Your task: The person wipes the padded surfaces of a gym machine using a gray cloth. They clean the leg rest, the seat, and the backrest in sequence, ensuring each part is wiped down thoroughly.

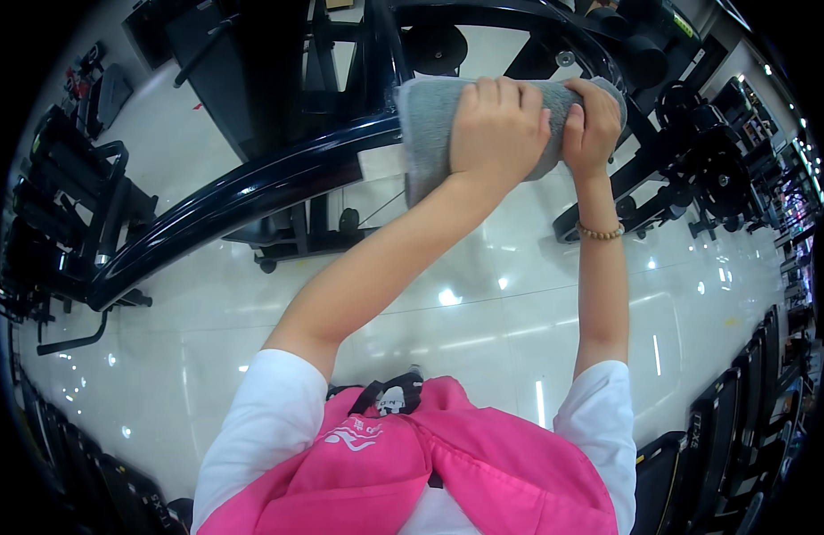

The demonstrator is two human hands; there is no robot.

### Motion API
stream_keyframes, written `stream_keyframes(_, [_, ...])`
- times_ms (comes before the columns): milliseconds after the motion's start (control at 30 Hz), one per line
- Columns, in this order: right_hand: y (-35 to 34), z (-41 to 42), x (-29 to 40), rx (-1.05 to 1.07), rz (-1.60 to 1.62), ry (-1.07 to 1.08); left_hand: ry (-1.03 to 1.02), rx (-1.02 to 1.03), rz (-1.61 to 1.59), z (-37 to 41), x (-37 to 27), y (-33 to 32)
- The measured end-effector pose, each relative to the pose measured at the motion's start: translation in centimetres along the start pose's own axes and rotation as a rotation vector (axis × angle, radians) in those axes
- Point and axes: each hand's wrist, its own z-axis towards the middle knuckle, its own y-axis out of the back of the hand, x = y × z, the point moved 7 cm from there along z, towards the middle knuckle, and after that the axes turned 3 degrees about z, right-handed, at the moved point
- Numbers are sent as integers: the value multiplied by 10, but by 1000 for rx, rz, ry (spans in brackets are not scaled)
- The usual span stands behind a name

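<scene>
A grey microfibre cloth (430,127) is draped over the upper frame tube of a gym machine and hangs down in front of it. My left hand (497,127) lies on the cloth, its fingers bent over the top edge. Close beside it, my right hand (592,124) grips the cloth's right part, thumb on the near side and fingers curled over the tube. The part of the tube beneath the cloth is hidden. To the left, the machine's glossy dark curved tube (251,190) runs down and outward from the cloth.
Behind the tube stand a round black weight plate (436,50) and dark machine uprights. More exercise machines stand at left (84,200) and right (712,167). Treadmills (719,401) line the lower right and lower left. The floor (452,334) is glossy pale tile.
</scene>
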Motion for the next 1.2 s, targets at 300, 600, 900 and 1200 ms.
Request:
stream_keyframes(300, [-8, -16, 22, -57, -125, -136, -100, -1, -34, -11, -2, 11])
stream_keyframes(600, [-85, 13, 189, -88, -23, -123, -14, 32, -83, -75, 132, 114])
stream_keyframes(900, [-172, 61, 374, 64, 119, -116, 101, -10, 25, -135, 298, 228])
stream_keyframes(1200, [-229, 85, 496, 179, 224, -46, 117, -68, 193, -178, 411, 305])
